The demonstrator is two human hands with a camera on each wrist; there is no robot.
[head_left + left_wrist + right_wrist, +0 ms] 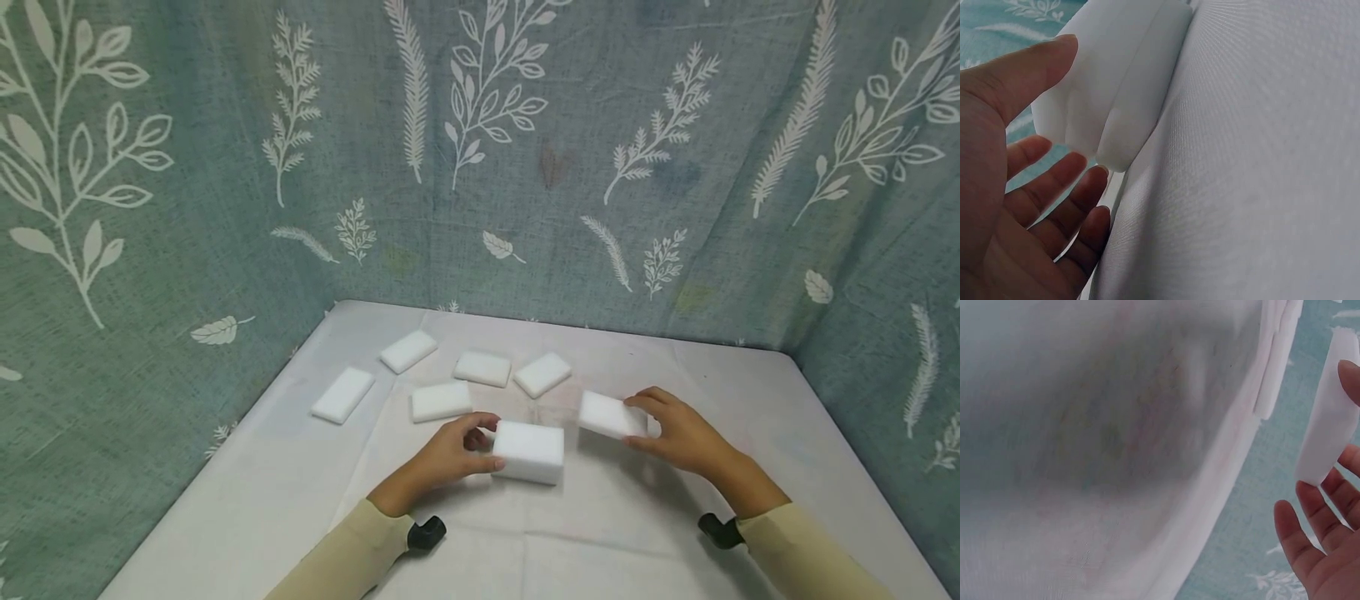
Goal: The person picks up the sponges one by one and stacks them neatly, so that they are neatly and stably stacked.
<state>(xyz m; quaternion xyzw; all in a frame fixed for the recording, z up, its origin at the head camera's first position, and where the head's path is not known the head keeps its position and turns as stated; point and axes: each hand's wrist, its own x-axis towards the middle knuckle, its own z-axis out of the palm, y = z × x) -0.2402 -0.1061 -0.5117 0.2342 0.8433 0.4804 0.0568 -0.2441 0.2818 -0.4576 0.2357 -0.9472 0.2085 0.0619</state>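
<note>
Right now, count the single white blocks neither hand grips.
5 on the table: leftmost block, back-left block, block just beyond the left hand, back-middle block, block to its right. More may be hidden.

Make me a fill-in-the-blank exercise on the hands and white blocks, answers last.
Of the left hand and right hand, the one holding a white block above the table is the ____.
The hand touching the thicker white stack is the ____ one.
Loose white blocks lying untouched on the table number ____.

Missing words: right; left; five.
</note>
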